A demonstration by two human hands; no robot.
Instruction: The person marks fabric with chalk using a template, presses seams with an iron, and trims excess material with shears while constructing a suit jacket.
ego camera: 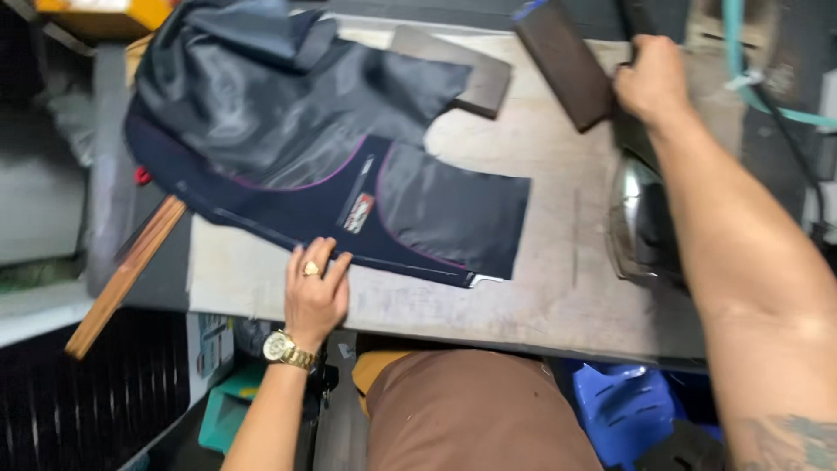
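A dark navy jacket piece (305,139) with shiny grey lining, purple piping and a small sewn label lies spread on a worn pressing table (540,288). My left hand (316,292), with a gold ring and gold watch, presses flat on the jacket's near edge. My right hand (652,80) reaches to the far right of the table and closes on a dark handle beside a dark brown wooden block (565,61). A metal iron (641,218) rests on the table under my right forearm.
A second flat dark block (475,74) lies at the table's far edge by the jacket. A wooden stick (122,279) pokes out under the jacket at the left. A teal hose (741,61) runs at the far right. Blue plastic (623,406) and my brown-clad lap sit below the table.
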